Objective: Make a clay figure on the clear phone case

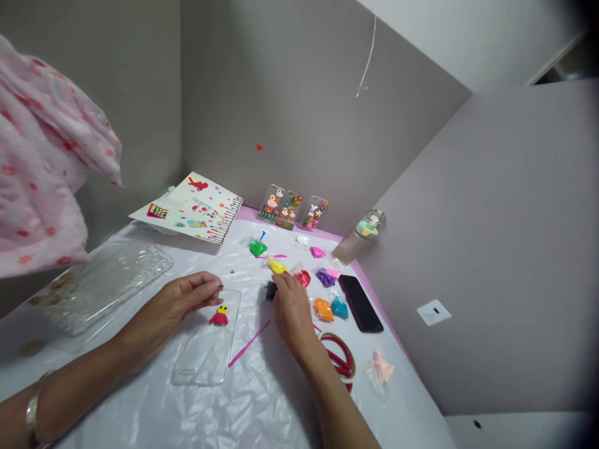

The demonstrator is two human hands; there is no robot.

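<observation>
Soft, rather dim indoor light leaves the grey wall (299, 93) muted and darker toward the left corner, while the crinkled plastic sheet (253, 405) throws back pale patches of glare and carries a faint, soft-edged shadow beside the right hand (291, 305). Wide-angle distortion tilts the room's lines, and the far right edge fades into blurred black. Fine detail looks smeared, notably on the bottle (352, 247).

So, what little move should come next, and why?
Perhaps bring the left hand to the little figure on the clear case: its fingers are close by, seemingly pinching a dark speck, while the right hand is at the black lump.
</observation>
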